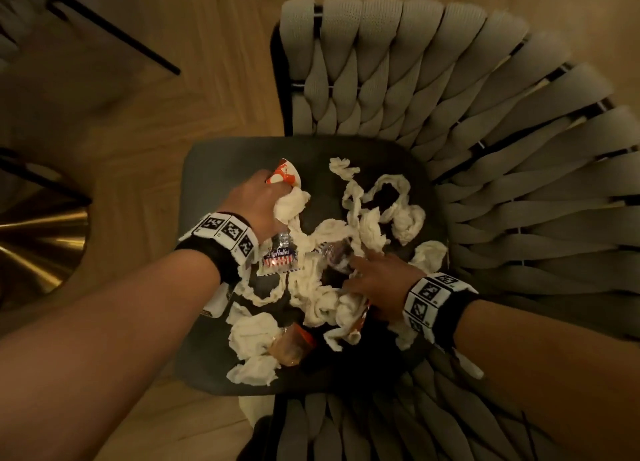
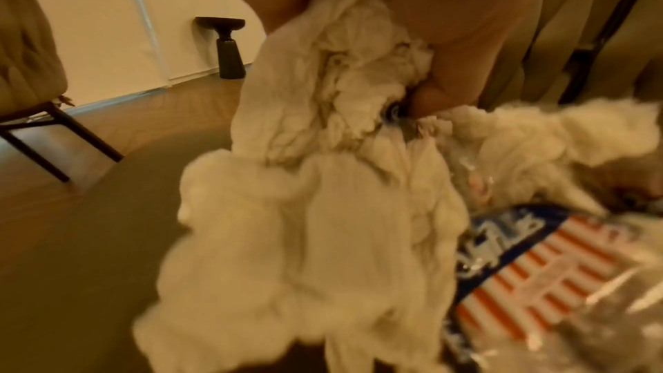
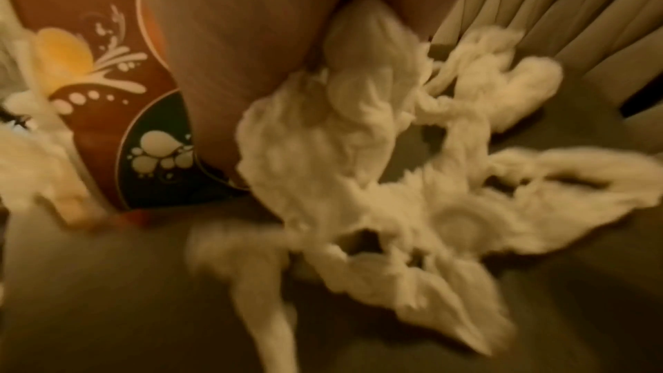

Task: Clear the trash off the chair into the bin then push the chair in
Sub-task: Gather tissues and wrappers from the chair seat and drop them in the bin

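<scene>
The chair's dark seat (image 1: 221, 169) is littered with twisted white tissue strips (image 1: 353, 197), a striped clear wrapper (image 1: 278, 258) and an orange packet (image 1: 294, 344). At the seat's left back, my left hand (image 1: 263, 201) grips a wad of tissue (image 1: 289, 204) against an orange-and-white paper cup (image 1: 284, 175). In the left wrist view the tissue (image 2: 323, 152) hangs from the hand beside the striped wrapper (image 2: 538, 260). My right hand (image 1: 377, 280) is down in the pile at the seat's right, holding tissue (image 3: 340, 124) next to an orange-brown wrapper (image 3: 97, 90). No bin is in view.
The woven grey backrest (image 1: 485, 114) curves around the seat's far and right sides. A gold table base (image 1: 41, 232) and a black leg (image 1: 114, 31) stand on the wooden floor to the left. Another chair (image 2: 28, 53) and a black object (image 2: 229, 50) stand by the wall.
</scene>
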A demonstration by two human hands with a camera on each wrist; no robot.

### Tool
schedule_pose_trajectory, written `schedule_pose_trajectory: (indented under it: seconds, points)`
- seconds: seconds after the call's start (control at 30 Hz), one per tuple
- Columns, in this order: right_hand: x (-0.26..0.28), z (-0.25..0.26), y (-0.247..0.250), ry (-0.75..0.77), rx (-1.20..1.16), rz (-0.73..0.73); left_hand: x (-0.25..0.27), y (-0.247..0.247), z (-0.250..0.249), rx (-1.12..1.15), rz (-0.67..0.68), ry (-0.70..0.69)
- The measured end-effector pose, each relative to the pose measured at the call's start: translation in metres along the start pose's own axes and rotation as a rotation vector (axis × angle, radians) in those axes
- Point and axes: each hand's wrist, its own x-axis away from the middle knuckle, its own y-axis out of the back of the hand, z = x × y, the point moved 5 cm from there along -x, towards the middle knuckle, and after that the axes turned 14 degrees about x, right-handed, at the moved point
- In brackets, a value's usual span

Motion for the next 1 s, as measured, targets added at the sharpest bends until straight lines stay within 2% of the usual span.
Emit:
schedule_pose_trajectory:
  seconds: [0.1,0.3,0.5,0.63,0.83,1.0]
  points:
    - [0.022,0.003,0.018,-0.034,-0.080,-0.049,0.023,0.025,-0.004,0.113,-0.086,0.000]
    - [0.093,0.006,0.065,-0.132,-0.355,-0.274,0.082,0.088,-0.031,0.396,-0.296,-0.039]
    - [0.168,0.012,0.104,-0.282,-0.596,-0.497,0.148,0.134,-0.050,0.528,-0.401,-0.013]
    - [0.202,0.020,0.114,-0.325,-0.687,-0.501,0.196,0.163,-0.045,0.598,-0.468,0.022]
    - [0.249,0.038,0.145,-0.293,-0.743,-0.595,0.293,0.206,-0.029,0.742,-0.723,0.039]
    - [0.294,0.068,0.202,-0.156,-0.743,-0.688,0.388,0.219,-0.005,0.898,-0.869,0.111]
